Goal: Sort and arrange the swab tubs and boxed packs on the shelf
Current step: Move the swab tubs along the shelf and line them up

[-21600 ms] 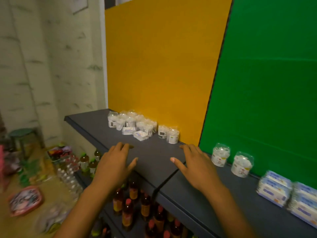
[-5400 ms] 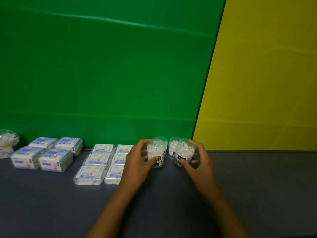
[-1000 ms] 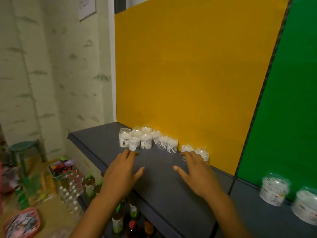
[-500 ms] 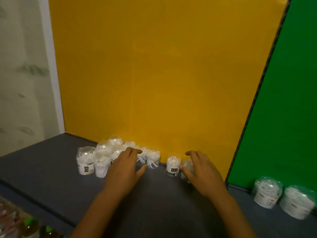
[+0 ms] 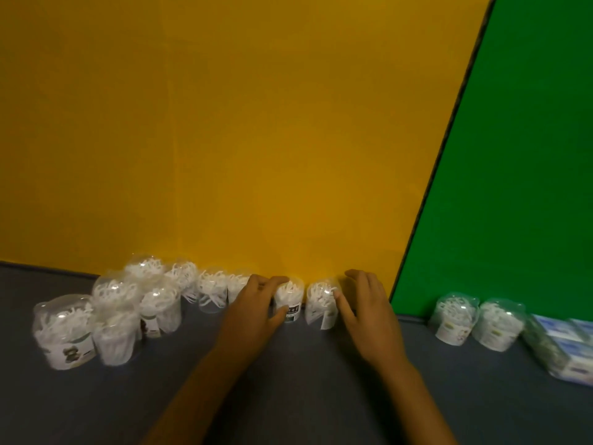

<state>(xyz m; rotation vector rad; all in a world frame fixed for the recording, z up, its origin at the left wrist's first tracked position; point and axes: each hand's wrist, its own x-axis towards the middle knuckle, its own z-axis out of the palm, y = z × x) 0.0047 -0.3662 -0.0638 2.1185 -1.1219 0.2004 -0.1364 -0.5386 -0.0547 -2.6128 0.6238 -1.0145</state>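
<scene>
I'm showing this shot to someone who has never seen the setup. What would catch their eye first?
The backdrop: a big yellow panel meeting a green panel at a slanted seam. Next, the left hand and right hand at two small swab tubs by the yellow panel's foot. A cluster of swab tubs crowds the dark shelf to the left.

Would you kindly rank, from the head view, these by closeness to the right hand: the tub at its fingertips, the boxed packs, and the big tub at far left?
From the right hand:
1. Tub at its fingertips, just left.
2. Boxed packs, far right.
3. Big tub, far left.
</scene>
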